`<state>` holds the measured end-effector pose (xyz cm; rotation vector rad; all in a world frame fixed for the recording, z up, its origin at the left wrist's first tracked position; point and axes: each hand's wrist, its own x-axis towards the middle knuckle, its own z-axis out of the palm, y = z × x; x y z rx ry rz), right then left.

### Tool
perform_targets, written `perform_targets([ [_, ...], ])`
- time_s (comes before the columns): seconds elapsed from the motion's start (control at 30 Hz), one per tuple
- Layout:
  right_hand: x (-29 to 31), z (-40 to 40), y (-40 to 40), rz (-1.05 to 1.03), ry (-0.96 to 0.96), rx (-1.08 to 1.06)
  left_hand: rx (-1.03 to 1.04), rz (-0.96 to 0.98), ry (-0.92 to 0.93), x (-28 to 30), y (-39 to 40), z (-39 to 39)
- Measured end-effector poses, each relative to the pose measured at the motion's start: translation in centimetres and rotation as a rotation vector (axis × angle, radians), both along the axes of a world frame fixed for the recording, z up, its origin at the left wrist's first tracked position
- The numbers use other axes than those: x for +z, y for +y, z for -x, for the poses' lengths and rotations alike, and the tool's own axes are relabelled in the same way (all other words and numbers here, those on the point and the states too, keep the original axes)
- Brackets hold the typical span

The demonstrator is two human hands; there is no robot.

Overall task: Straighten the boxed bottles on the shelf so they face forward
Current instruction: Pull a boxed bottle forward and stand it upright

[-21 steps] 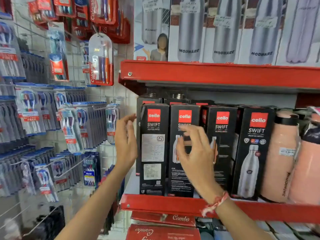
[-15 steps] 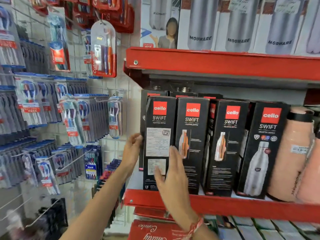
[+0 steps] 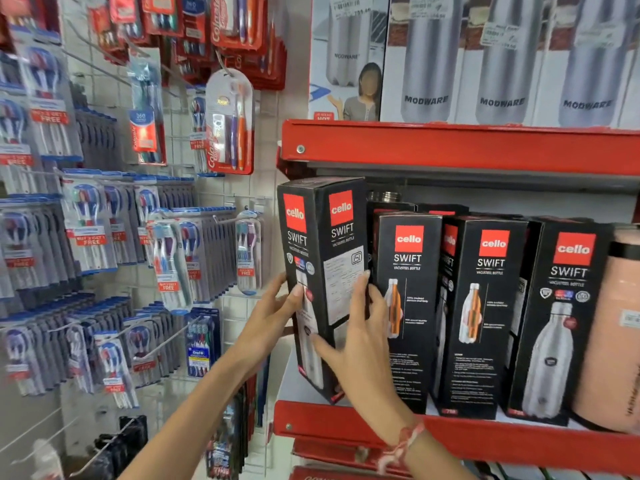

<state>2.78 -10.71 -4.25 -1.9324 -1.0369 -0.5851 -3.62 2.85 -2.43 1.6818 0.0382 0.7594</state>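
A row of black Cello Swift bottle boxes stands on the red shelf [image 3: 519,441]. The leftmost box [image 3: 323,237] is pulled forward and turned at an angle, so two of its faces show, with its lower end raised off the shelf. My left hand [image 3: 273,320] grips its left face. My right hand [image 3: 360,341] is pressed on its right face with the label. Beside it stand a second box [image 3: 412,362] and a third box [image 3: 485,341], each showing a side panel. A fourth box [image 3: 557,327] shows its bottle picture to the front.
A peach-coloured flask [image 3: 613,334] stands at the right end of the row. The red shelf above [image 3: 450,147] holds Modware bottle boxes [image 3: 502,64]. Left of the shelves a wire grid carries hanging toothbrush packs [image 3: 114,237]. Red boxes lie on the shelf below.
Both hands have closed on the leftmost box, drawn it out from the row and turned it. Earlier my right hand rested flat on the boxes' fronts.
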Motion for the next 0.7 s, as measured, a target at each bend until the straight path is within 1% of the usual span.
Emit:
perform_targets([
  [0.07,1.1,-0.6,-1.4,0.031,0.051,0.134,-0.009,-0.078,-0.056,0.5,-0.3,1.7],
  [0.13,2.0,-1.3,-2.2,0.072,0.162,0.276,-0.01,-0.172,-0.09,0.6,-0.7,2.9],
  [0.17,2.2,-1.7,-2.3,0.086,0.209,0.329,0.0,-0.213,-0.104,0.6,-0.8,3.1],
  [0.23,2.5,-2.3,-2.1,0.107,0.263,0.365,0.06,-0.259,-0.115,0.4,-1.0,2.8],
  [0.33,2.7,-2.7,-1.3,0.124,0.297,0.339,0.141,-0.269,-0.108,0.0,-0.9,1.5],
  [0.53,0.9,-4.0,-0.2,0.176,0.3,0.237,0.222,-0.251,-0.009,-1.9,-0.7,-0.5],
  [0.7,-0.3,-4.2,0.4,0.145,0.311,0.189,0.281,-0.313,0.099,-2.1,-0.7,-1.6],
])
